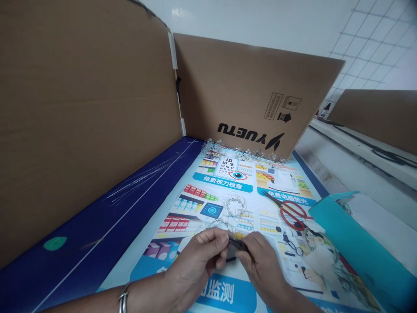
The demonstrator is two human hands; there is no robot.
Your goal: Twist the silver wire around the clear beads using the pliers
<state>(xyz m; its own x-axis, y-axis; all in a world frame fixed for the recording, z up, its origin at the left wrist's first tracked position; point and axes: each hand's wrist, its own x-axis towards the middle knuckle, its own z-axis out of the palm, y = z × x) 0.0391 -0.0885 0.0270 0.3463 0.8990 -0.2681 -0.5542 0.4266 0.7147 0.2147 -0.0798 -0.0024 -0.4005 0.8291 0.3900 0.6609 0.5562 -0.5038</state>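
My left hand point(198, 256) and my right hand point(260, 261) meet low in the middle of the view, both pinched on a small dark object point(235, 248) held between the fingertips. What it is I cannot make out. A metal bracelet point(124, 300) sits on my left wrist. Just beyond my fingers lies a cluster of small clear plastic pieces point(233, 206) on a printed poster point(211, 182) that covers the table.
Red-handled scissors point(291, 213) lie on the poster to the right. A teal folder point(355, 243) rests at the right edge. More clear pieces point(241, 152) line the foot of a cardboard panel point(247, 91) at the back. Another cardboard wall point(81, 108) stands on the left.
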